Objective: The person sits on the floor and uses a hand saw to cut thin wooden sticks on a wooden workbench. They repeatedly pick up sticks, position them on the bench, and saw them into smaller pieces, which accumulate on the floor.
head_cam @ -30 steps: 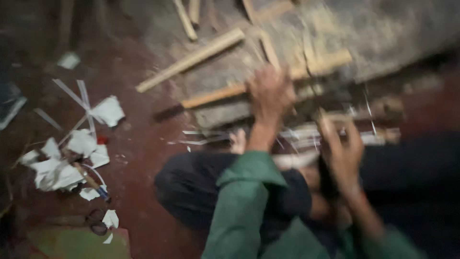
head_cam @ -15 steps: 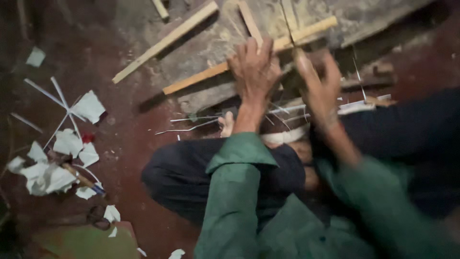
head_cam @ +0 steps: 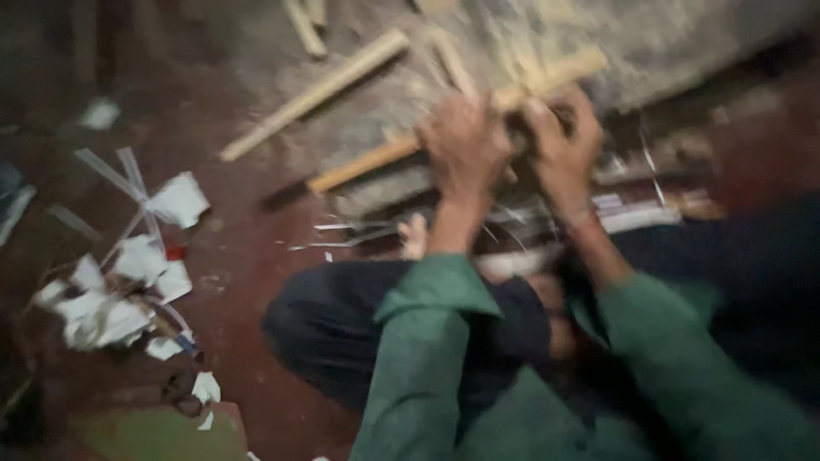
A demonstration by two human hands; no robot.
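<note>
Change since earlier frame: both hands have closed together on the stick; half a second ago the right hand was apart from the left and raised above the stick.
Stick: long pale wooden stick (head_cam: 376,160), lying slanted on the floor, lower end at left, upper end at right near the grey slab.
Left hand: left hand (head_cam: 464,145) curled over the stick at its middle, fingers wrapped down; the frame is blurred, so the exact grip is unclear.
Right hand: right hand (head_cam: 565,147) just beside the left, touching it, fingers bent around the same stick or something small on it; blur prevents telling which.
Sleeves: green sleeves (head_cam: 427,358) on both forearms, above dark trousers (head_cam: 342,329) on a folded leg.
Foot: bare toes (head_cam: 415,235) just below the left wrist.
Second stick: a thicker pale stick (head_cam: 316,92) lies apart, up and left, also slanted.
Slab: grey rough slab (head_cam: 683,43) under the upper stick ends.
Floor: dark red floor (head_cam: 239,256).
Paper scraps: white torn paper pieces (head_cam: 128,273) lie well apart at left.
Thin slivers: pale strips (head_cam: 350,229) lie near the toes.
</note>
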